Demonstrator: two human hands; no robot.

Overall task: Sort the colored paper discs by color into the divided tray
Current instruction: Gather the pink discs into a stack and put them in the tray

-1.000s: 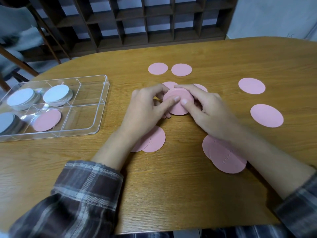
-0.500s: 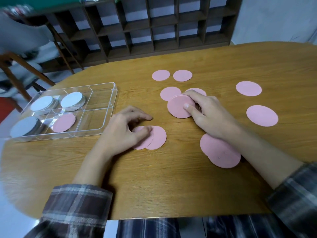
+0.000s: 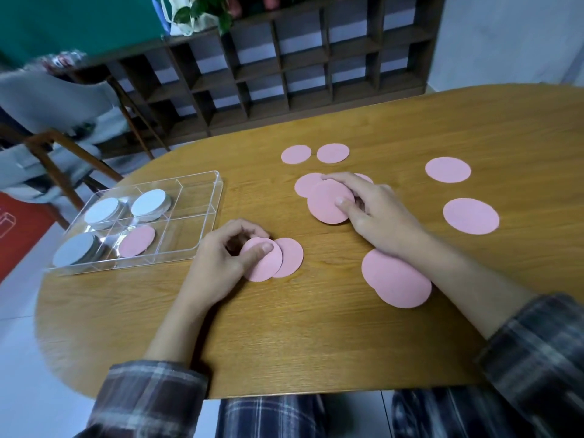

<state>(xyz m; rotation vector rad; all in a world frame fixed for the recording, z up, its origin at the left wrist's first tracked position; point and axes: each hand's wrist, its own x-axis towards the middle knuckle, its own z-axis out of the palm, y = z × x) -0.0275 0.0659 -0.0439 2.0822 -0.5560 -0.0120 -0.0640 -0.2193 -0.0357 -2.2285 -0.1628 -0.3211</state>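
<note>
While the left hand (image 3: 221, 263) pinches the near pink disc (image 3: 264, 267), the right hand (image 3: 379, 213) grips the far pink disc (image 3: 325, 204).

pink discs (image 3: 471, 215), plaid sleeves (image 3: 148, 396), clear tray (image 3: 202, 213)

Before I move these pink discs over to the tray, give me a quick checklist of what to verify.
1. Grip of left hand on the left-hand disc: ok, thumb on top, fingers curled behind.
2. That disc free of the overlapped disc beneath it: cannot tell.
3. Grip of right hand on the right-hand disc: ok, thumb on its face.
4. One disc or a stack in the right hand: cannot tell.
5. Room in the tray compartment holding the tray's pink disc: ok.
6. All pink discs gathered: not ok, several lie loose, such as the far-right disc.
</note>
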